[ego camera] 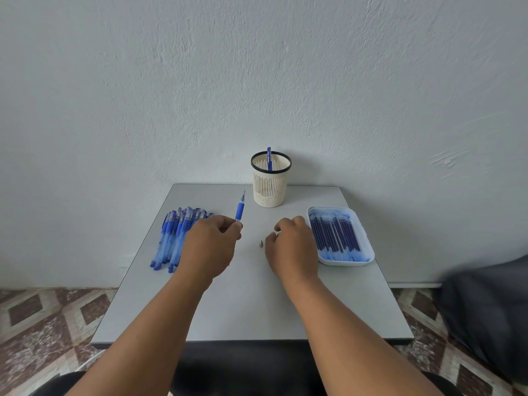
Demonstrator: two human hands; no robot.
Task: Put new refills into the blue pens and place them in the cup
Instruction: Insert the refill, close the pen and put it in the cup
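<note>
A grey worktop [251, 295] stands against a pale wall. One pen [269, 158] sits in the cup [271, 184] at twelve o'clock. The left hand [210, 244] grips an open pen [240, 210]; the right hand [291, 241] curls near its tip piece [261, 243]. Many pens [174, 238] at nine o'clock and refills [337, 235] at three o'clock remain.

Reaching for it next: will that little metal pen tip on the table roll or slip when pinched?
The pen tip looks cone-shaped, so it would probably roll in a curve. Tiny and likely smooth, it may slip. Right hand is beside it.
</note>
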